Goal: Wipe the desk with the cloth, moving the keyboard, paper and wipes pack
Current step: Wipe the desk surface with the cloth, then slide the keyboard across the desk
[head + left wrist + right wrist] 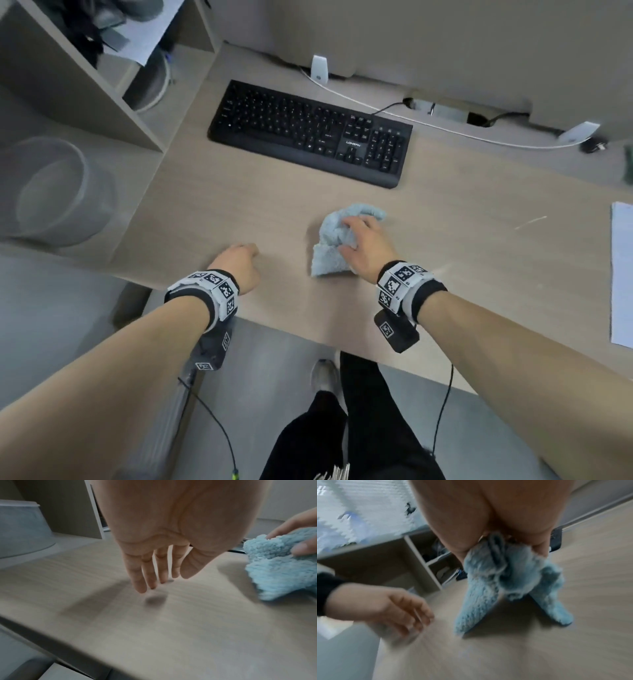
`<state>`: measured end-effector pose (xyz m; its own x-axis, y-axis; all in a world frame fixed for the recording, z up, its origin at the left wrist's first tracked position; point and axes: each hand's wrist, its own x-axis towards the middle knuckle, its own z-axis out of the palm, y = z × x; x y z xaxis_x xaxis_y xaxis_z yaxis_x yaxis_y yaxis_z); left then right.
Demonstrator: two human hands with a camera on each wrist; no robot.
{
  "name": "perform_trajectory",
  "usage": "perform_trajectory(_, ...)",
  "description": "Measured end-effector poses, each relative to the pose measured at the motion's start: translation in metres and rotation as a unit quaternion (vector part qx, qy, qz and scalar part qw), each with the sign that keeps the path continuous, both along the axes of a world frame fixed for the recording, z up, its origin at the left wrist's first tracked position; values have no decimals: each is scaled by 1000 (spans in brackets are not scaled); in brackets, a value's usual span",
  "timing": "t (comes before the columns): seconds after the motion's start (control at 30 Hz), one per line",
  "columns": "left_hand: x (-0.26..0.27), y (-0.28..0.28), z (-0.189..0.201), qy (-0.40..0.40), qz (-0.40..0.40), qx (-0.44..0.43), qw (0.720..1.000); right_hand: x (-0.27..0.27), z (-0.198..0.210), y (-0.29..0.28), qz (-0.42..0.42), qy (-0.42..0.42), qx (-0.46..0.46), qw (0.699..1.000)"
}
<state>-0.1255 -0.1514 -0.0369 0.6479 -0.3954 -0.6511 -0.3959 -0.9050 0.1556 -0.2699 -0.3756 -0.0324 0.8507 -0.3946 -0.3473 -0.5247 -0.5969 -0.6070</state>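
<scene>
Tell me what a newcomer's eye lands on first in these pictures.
The fluffy light blue cloth stands out first, bunched under the right hand near the middle of the wooden desk. Behind it lies the black keyboard, toward the back edge. The left hand hovers empty near the desk's front edge, fingers relaxed.

Paper (622, 274) cut by right edge; wipes pack unseen.

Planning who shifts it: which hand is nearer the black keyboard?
Right, narrowly. The right hand grips the fluffy light-blue cloth just before the black keyboard; the left hand hovers lower left, nearer the desk edge.
</scene>
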Motion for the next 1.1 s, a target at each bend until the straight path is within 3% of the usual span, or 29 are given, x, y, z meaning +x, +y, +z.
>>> perform_trajectory(0.1,26,-23,7,15,43,-1,999,25,7,-3,22,10,100,995)
perform_trajectory(0.23,70,-54,15,8,73,-17,997,58,11,-26,76,9,56,995)
perform_trajectory(0.4,136,-88,19,-36,137,-44,989,83,12,-91,-63,20,48,997)
perform_trajectory(0.5,171,-96,17,-62,187,-57,979,93,6,-116,-186,20,62,980)
perform_trajectory(0.63,221,-102,13,-81,232,-118,962,115,-3,-139,-289,25,40,956)
perform_trajectory(0.87,278,-113,2,-81,254,-146,953,139,-25,-151,-409,36,45,911)
perform_trajectory(1.1,302,-129,-12,-17,252,-195,948,149,-30,-153,-445,56,27,893)
